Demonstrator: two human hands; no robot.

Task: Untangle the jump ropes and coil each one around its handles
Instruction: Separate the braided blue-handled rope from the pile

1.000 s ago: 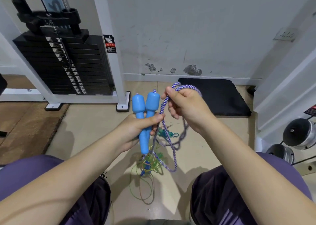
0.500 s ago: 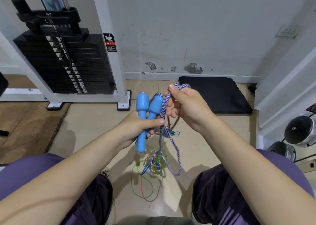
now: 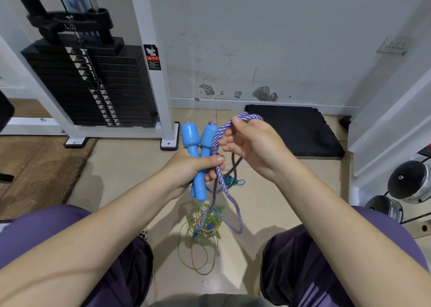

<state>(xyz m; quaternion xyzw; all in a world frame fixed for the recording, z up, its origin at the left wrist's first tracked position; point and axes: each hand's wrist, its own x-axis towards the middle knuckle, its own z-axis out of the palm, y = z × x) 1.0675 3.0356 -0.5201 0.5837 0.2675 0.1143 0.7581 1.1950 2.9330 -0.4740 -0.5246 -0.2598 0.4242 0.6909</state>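
No wording can be read anywhere: the black warning sticker [image 3: 152, 57] on the white frame post [image 3: 149, 57], far left, shows only blurred print and red-and-white symbols.

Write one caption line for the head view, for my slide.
Left hand grips two blue handles while right hand loops the purple-white rope above tangled thin ropes on the floor.
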